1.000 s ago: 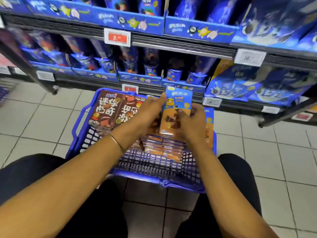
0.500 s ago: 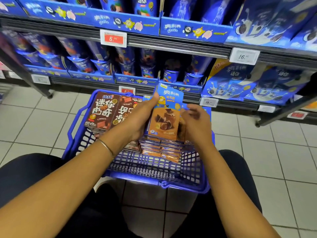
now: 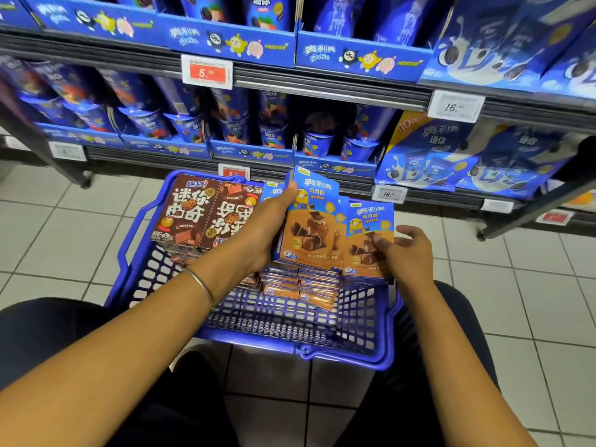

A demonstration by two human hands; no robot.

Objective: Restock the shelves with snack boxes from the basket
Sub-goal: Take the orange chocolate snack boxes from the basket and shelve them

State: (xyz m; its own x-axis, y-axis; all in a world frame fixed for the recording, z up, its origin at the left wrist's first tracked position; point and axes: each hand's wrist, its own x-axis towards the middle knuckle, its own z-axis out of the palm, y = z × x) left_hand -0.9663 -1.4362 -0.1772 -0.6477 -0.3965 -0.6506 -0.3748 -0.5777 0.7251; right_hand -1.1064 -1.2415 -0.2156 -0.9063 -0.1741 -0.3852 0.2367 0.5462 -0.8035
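Nearest to us: the person's dark-trousered knees either side of the blue basket [image 3: 290,345], which sat on the tiled floor [image 3: 64,227]. There was a thin bangle [image 3: 201,283] on the left wrist.

The left hand [image 3: 267,227] gripped an orange-and-blue snack box [image 3: 309,227] upright above the basket's middle, thumb by its top edge and fingers behind it. At least one more like box sat tucked behind it, in the same grip as far as we could tell. The right hand [image 3: 409,253] sat at the basket's right edge, fingers curled, one fingertip on the face of a second orange-and-blue box [image 3: 367,221]. Touch or real pinch, we couldn't tell.

Under both hands, flat stacks of the same boxes [image 3: 300,285] lay across the basket's middle. In the far-left corner, two brown cookie boxes [image 3: 187,214] stood upright, side by side and touching.

Beyond that, the bottom shelf [image 3: 225,156] was lined with blue snack cups [image 3: 316,143], with blue biscuit bags [image 3: 451,156] to the right. A red price tag [image 3: 207,72] hung on the rail of the shelf above.

Our read on progress: early. The basket was loaded, no box of either kind showed on the shelves in view, and we saw no obvious open slot for them. The step in hand looked like gathering a handful out of the basket. What was left: carry that handful to its slot, face it, then repeat for the flat stacks and the brown boxes.
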